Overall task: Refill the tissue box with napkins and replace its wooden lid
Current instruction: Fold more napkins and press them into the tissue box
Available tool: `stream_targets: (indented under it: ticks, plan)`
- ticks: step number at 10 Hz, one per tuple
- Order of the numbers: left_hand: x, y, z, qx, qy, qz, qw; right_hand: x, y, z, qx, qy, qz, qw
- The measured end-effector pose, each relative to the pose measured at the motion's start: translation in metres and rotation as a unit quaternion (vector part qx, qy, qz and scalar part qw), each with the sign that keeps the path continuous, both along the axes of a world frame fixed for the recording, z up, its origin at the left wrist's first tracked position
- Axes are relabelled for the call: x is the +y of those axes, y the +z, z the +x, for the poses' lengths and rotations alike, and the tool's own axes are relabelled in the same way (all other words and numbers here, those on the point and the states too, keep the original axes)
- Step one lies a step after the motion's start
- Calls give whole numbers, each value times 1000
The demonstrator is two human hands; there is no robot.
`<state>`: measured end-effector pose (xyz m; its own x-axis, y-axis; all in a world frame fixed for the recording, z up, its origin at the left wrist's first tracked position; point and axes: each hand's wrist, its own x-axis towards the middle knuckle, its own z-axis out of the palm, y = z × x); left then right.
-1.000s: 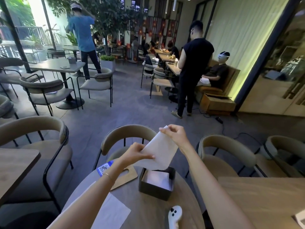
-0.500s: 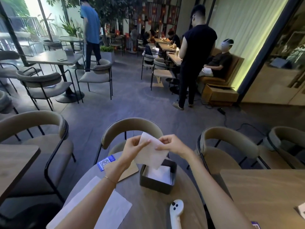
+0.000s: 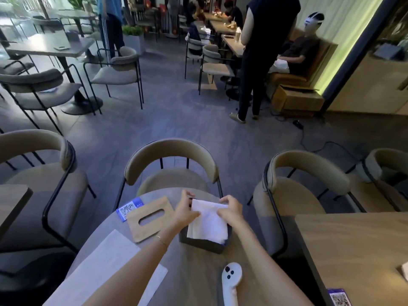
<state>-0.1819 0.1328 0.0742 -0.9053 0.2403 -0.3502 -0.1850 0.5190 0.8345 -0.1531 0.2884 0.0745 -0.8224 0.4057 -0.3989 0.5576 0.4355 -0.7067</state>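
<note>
A dark open tissue box [image 3: 202,244] stands on the round grey table [image 3: 192,272]. A folded white napkin [image 3: 208,221] lies over the box's opening, pinched at its far edge by both hands. My left hand [image 3: 185,212] grips its left corner and my right hand [image 3: 229,208] its right corner. The wooden lid [image 3: 152,218] with an oval slot lies flat on the table just left of the box. A large white napkin sheet [image 3: 106,270] lies at the table's near left, partly under my left forearm.
A white controller [image 3: 230,281] lies near the table's front edge. A blue QR card [image 3: 129,208] sits beyond the lid. Padded chairs [image 3: 172,166] ring the table; a wooden table [image 3: 353,250] stands at right. People stand and sit farther back.
Both hands have lowered the napkin from chest height down onto the open box, folding it narrower on the way. The camera has tilted down, bringing the lid fully into view.
</note>
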Motion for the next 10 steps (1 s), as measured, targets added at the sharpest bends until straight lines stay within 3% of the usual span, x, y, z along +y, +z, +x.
stream_targets:
  ticks: [2, 3, 4, 5, 6, 7, 8, 10]
  plan:
    - [23, -32, -8, 129, -109, -208, 963, -11, -34, -1, 6, 86, 182, 980]
    - [26, -50, -7, 162, -195, -327, 910, -20, -40, -5, 8, 110, 272, 956]
    - [32, -51, -4, 141, -186, -383, 894, -21, -42, -7, -7, 122, 319, 940]
    - [37, -53, -3, 155, -178, -376, 896, -26, -36, 0, 62, 122, 384, 913]
    - [39, -52, -3, 170, -192, -365, 895, -28, -38, 6, 101, 234, 406, 878]
    - [36, -57, -3, 109, -237, -392, 882, -22, -49, 2, -55, 287, 317, 902]
    - [33, -62, -6, 67, -256, -396, 879, -24, -54, 1, -121, 262, 285, 914]
    - [31, -51, 0, 37, -223, -355, 907, -34, -57, 0, -152, 276, 291, 903]
